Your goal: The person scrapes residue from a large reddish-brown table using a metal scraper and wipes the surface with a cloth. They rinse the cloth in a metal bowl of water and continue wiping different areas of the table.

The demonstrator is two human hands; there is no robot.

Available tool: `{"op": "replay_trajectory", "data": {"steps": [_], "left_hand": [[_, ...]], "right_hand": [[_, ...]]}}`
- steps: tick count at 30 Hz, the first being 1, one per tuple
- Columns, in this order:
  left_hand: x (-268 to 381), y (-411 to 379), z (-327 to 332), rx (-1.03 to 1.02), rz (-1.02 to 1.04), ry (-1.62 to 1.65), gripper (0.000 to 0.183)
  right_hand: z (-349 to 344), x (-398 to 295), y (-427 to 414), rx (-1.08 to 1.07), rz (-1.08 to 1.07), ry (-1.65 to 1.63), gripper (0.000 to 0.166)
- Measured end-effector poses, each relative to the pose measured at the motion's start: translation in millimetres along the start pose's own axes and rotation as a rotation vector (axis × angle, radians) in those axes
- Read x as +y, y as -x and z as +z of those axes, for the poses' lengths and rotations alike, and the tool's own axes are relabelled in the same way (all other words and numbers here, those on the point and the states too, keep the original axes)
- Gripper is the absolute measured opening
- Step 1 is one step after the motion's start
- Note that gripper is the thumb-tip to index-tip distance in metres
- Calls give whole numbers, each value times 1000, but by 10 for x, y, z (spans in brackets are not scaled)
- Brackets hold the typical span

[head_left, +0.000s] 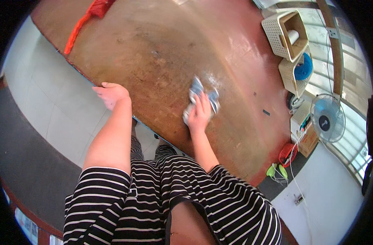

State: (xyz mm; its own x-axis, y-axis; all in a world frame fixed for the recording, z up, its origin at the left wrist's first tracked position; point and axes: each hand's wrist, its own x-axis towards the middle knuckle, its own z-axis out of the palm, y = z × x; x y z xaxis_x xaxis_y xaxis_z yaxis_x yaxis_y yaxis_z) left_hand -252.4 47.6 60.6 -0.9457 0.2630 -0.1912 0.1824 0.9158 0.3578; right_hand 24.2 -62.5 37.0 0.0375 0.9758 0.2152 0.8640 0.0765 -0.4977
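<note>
Under my right hand [200, 113] a bunched blue, white and grey cloth [196, 87] lies against the broad brown tabletop [174, 67]. My fingers press over the cloth, and both look blurred. A pale sheen shows on the surface just beyond it. Dark stains and scuffs spread across the middle of the top, which turns reddish towards its far and right sides. At the near left edge of the table rests my left hand [111, 94], its fingers bent over towards the floor side; whether it grips the edge is unclear.
Red-orange fabric [79, 29] lies at the upper left. Along the right stand perforated plastic baskets [278, 36], an electric fan [327, 119], a cardboard box [309, 141], a red basket [287, 154] and green objects [276, 171] with a white cord. A small dark strip [266, 112] lies on the tabletop.
</note>
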Motion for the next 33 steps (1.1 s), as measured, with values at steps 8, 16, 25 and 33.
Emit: {"op": "replay_trajectory", "data": {"steps": [8,16,25,33], "left_hand": [[-92,-35,116,43,-4,-83,54],[-247,-90,352,40,-7,-86,55],[-156,-108,211,40,-37,-81,54],[-172,-159,222,-19,-64,-63,52]], "right_hand": [[-806,972,1689,135,745,538,49],[-563,2449,29,550,1279,693,34],[994,-355,-2160,223,349,166,57],[404,-387,-1009,163,-263,-432,32]]}}
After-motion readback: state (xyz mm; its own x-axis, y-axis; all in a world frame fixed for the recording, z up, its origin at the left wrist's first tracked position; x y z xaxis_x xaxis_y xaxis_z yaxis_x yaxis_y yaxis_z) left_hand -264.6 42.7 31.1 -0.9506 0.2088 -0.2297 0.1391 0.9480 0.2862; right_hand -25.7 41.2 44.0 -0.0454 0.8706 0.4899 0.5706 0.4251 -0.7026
